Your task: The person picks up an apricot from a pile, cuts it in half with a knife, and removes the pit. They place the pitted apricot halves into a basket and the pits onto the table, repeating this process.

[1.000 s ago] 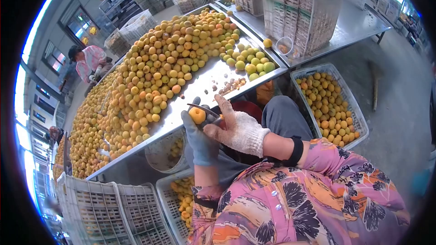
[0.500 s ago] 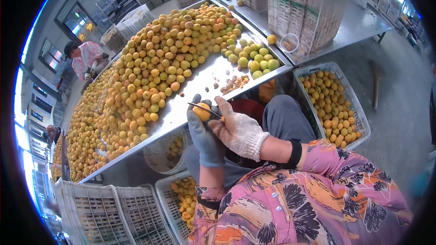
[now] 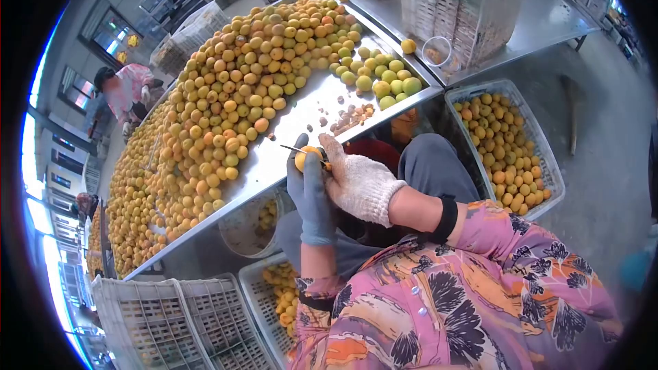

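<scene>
left hand closes further over the fruit

a digit of the gloved left hand now crosses the front of the yellow fruit, hiding more of the thin blade; the grip looks steadier for blade work. its fingers curl nearly closed around the fruit, just beyond the edge of the metal table. the gloved right hand is partly curled beside it; its exact hold is hidden.

Metal table with raised rim, heaped orange-yellow fruit, greener fruit near one corner, pits by the edge, adjoining table bearing crates, clear cup
</scene>
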The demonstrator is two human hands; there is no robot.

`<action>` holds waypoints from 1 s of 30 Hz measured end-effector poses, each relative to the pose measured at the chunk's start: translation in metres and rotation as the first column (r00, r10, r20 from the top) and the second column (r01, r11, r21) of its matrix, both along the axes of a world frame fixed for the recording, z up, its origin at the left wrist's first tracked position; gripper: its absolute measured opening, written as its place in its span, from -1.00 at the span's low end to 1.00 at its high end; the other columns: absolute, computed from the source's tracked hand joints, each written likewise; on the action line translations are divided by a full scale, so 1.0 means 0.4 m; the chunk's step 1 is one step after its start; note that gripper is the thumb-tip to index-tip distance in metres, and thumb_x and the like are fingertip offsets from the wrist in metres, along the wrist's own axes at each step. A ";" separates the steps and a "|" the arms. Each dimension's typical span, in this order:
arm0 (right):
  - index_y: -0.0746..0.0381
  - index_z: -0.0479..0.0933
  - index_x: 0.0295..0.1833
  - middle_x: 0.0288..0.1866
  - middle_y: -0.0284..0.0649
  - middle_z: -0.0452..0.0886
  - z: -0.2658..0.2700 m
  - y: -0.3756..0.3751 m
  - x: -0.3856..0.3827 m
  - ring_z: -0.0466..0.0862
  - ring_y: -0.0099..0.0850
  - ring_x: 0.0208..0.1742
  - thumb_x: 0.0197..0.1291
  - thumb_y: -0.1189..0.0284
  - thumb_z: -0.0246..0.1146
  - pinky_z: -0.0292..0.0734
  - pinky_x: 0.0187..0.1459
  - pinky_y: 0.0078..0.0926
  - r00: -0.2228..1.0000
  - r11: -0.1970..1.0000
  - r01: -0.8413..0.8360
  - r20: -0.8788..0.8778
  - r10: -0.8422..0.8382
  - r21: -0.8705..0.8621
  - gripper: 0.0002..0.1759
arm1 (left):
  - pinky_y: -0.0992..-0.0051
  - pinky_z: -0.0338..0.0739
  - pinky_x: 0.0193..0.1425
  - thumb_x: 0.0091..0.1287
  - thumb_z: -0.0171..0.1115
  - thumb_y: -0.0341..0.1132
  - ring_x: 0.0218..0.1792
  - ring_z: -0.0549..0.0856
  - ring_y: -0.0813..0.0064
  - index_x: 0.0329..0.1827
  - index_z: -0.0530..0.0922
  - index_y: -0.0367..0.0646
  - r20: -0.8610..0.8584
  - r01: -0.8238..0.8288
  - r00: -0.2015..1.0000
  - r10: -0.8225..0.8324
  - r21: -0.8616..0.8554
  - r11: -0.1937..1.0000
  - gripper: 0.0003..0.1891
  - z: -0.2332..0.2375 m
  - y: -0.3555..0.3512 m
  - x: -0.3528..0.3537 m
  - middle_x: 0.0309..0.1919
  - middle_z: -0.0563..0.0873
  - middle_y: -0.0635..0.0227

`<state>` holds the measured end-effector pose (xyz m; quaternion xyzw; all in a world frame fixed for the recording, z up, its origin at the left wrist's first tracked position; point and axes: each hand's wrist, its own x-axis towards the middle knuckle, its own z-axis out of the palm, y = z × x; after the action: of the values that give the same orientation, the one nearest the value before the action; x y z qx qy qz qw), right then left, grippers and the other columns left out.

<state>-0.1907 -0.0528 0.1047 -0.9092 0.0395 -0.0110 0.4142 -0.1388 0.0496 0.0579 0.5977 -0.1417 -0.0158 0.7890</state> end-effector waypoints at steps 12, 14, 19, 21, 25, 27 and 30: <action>0.28 0.04 0.49 -0.29 0.15 0.65 0.032 -0.008 -0.058 0.66 0.11 -0.23 0.41 0.11 0.02 0.53 -0.21 -0.01 0.999 0.999 0.046 -0.005 -0.046 0.002 -0.29 | 0.44 0.56 0.08 0.54 -0.17 0.13 -0.07 0.64 0.43 0.22 0.45 -0.37 -0.221 0.101 0.967 -0.129 -0.136 0.986 -0.36 0.064 -0.003 -0.020 -0.06 0.64 0.17; 0.25 0.04 0.50 -0.28 0.15 0.65 0.048 -0.017 -0.061 0.65 0.11 -0.23 0.41 0.11 0.02 0.53 -0.21 -0.01 0.999 0.999 0.035 -0.022 -0.036 -0.024 -0.30 | 0.43 0.57 0.10 0.55 -0.18 0.12 -0.04 0.64 0.42 0.21 0.46 -0.37 -0.113 0.076 0.990 -0.081 -0.049 0.996 -0.37 0.046 0.005 -0.010 -0.03 0.64 0.16; 0.19 0.06 0.50 -0.27 0.15 0.65 0.021 -0.017 -0.066 0.65 0.11 -0.22 0.41 0.12 0.02 0.52 -0.20 0.00 0.999 0.999 -0.010 0.040 0.011 -0.039 -0.33 | 0.43 0.57 0.10 0.55 -0.16 0.11 0.00 0.65 0.41 0.21 0.47 -0.38 0.050 -0.040 0.998 0.041 -0.014 0.999 -0.37 0.030 -0.004 -0.024 0.00 0.64 0.15; 0.16 0.06 0.51 -0.27 0.14 0.65 0.010 -0.015 -0.066 0.65 0.10 -0.22 0.41 0.13 0.02 0.52 -0.20 0.00 0.997 0.999 0.000 0.077 0.004 -0.049 -0.33 | 0.44 0.57 0.10 0.54 -0.15 0.13 0.01 0.64 0.42 0.24 0.46 -0.37 -0.195 0.039 0.979 -0.063 -0.123 0.992 -0.35 0.035 -0.004 -0.031 0.02 0.63 0.16; 0.17 0.05 0.51 -0.20 0.10 0.67 0.029 -0.035 -0.068 0.67 0.07 -0.15 0.39 0.15 -0.01 0.55 -0.15 0.02 0.999 0.998 0.014 -0.036 -0.017 -0.068 -0.33 | 0.44 0.52 0.16 0.53 -0.03 0.01 -0.01 0.62 0.43 0.27 0.42 -0.39 -0.266 0.143 0.950 -0.166 -0.103 0.984 -0.43 0.035 0.003 -0.017 0.01 0.63 0.16; 0.17 0.06 0.51 -0.26 0.13 0.65 0.032 -0.046 -0.070 0.66 0.09 -0.21 0.40 0.16 0.01 0.53 -0.21 0.01 0.999 0.998 0.030 0.036 -0.028 -0.054 -0.34 | 0.46 0.57 0.09 0.53 -0.02 -0.01 -0.01 0.64 0.44 0.21 0.49 -0.37 0.054 0.088 0.993 -0.106 0.269 0.959 -0.47 0.037 -0.004 -0.017 0.05 0.62 0.18; 0.17 0.04 0.52 -0.27 0.09 0.66 0.030 -0.046 -0.069 0.66 0.08 -0.23 0.40 0.16 0.02 0.53 -0.24 0.01 0.999 0.995 0.017 0.051 -0.013 -0.098 -0.32 | 0.44 0.55 0.11 0.53 -0.01 -0.11 0.00 0.63 0.44 0.25 0.46 -0.37 0.036 0.041 0.998 -0.046 0.119 0.992 -0.52 0.035 -0.022 -0.028 0.05 0.61 0.17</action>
<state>-0.2182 -0.0712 0.1166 -0.9277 0.0353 -0.0389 0.3697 -0.1498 0.0409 0.0720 0.6401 -0.1688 -0.0298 0.7489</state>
